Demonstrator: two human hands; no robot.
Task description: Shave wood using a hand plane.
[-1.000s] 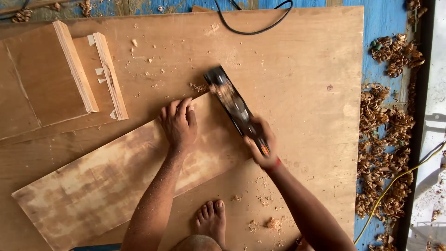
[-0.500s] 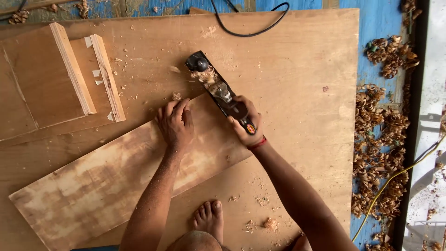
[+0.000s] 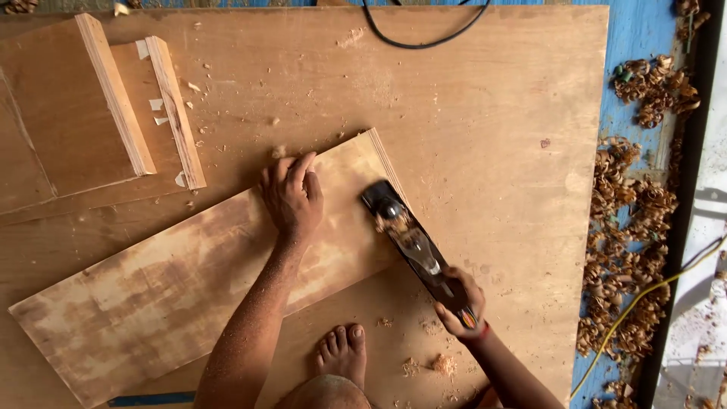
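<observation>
Planing the end edge of a pale plywood board [image 3: 189, 280]

Head view: the left hand [image 3: 291, 198] lies flat, fingers spread, on the board's far edge. The right hand [image 3: 460, 304] is closed around the near end of a long dark metal hand plane [image 3: 413, 246] at the board's right end.

Plane: the long dark metal hand plane [image 3: 416, 250] was drawn back down the short right-hand edge of the pale worn plywood board [image 3: 204, 280], from beyond its far corner toward the person.
Right hand: the right hand [image 3: 459, 303], its grip on the plane's rear handle, pulled back nearer the body.
</observation>
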